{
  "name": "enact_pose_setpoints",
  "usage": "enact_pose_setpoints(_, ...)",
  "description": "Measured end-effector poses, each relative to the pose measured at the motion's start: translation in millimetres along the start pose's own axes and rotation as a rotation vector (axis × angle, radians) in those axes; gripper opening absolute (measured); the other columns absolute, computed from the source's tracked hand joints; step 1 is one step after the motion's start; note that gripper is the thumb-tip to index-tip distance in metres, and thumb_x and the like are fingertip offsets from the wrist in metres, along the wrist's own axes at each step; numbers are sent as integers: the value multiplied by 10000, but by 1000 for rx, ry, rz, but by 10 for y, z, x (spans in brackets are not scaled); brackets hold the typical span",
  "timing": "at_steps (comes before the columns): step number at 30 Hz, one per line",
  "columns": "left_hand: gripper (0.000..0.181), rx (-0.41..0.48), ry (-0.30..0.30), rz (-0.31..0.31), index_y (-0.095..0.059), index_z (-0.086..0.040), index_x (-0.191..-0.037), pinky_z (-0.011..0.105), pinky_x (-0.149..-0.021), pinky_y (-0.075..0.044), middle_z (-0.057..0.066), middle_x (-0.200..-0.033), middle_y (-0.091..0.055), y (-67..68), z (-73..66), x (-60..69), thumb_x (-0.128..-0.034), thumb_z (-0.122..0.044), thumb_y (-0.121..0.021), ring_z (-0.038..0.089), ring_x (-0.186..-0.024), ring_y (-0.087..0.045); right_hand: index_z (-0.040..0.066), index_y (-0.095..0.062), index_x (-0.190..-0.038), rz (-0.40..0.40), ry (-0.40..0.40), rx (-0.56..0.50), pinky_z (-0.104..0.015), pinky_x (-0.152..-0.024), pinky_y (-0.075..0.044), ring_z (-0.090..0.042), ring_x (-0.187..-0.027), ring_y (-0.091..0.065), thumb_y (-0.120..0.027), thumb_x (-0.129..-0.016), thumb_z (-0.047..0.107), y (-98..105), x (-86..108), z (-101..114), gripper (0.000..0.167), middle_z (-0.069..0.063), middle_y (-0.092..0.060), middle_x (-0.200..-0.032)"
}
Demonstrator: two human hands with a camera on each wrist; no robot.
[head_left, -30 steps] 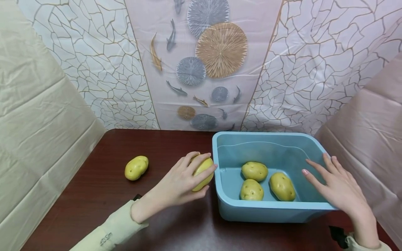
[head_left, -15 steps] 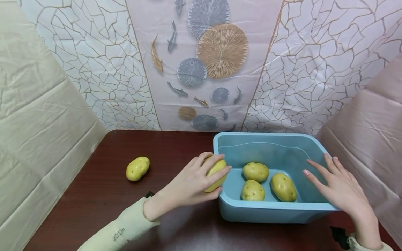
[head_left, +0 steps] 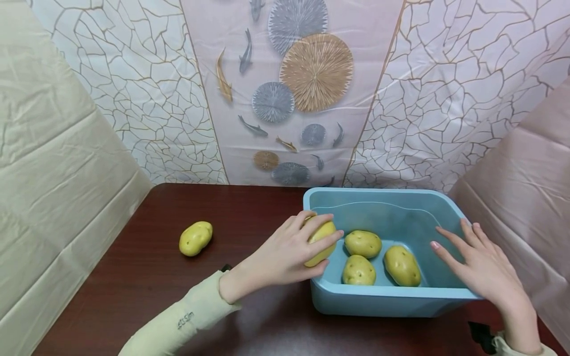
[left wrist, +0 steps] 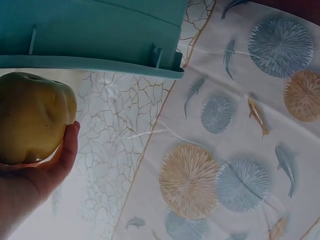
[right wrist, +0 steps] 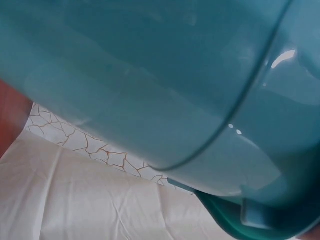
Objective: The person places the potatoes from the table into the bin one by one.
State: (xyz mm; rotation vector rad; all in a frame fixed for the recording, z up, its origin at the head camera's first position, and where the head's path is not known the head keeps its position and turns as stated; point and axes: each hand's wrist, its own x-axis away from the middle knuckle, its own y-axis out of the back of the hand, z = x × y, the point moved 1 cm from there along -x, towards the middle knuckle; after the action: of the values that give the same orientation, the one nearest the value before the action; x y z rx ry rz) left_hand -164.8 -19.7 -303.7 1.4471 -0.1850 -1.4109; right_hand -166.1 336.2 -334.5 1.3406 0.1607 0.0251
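Potato (left wrist: 37,120) in curled left fingers (head_left: 328,239), right fingers (head_left: 451,239) splayed

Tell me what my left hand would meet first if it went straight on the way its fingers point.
Probably the far inner wall of the blue tub, ahead of your left hand and its held potato. Depth is unclear; it might brush the rearmost potato inside first.
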Motion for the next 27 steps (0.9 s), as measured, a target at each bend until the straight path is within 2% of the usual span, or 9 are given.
enact_pose_setpoints(10, 397, 10, -5, 12, -565, -215, -1158, 307, -699, -453, 67, -1184, -535, -22, -21, -116, -776, -321, -546, 217, -1013, -492, 31, -381, -1334, -8, -1, 0, -700, -874, -114, -501, -1298, 96, -366, -903, 492, -4, 1, -8, 631, -337, -17, -1425)
enact_pose_setpoints(17, 384, 17, -39, 18, -573, -219, -1148, 300, -704, -459, 68, -1179, -541, -26, -30, -187, -781, -326, -544, 218, -992, -500, 31, -377, -1337, 2, -6, -5, -705, -878, -103, -498, -1298, 103, -365, -900, 500, -3, -5, 2, 641, -338, -14, -1424)
enact_pose_setpoints(27, 415, 36, -67, 66, -570, -209, -1177, 296, -653, -461, 80, -1207, -521, -89, 7, -299, -782, -335, -549, 228, -1005, -487, 35, -372, -1341, 9, -9, 1, -701, -877, -107, -497, -1298, 106, -360, -900, 506, 5, -1, 0, 645, -336, -10, -1425)
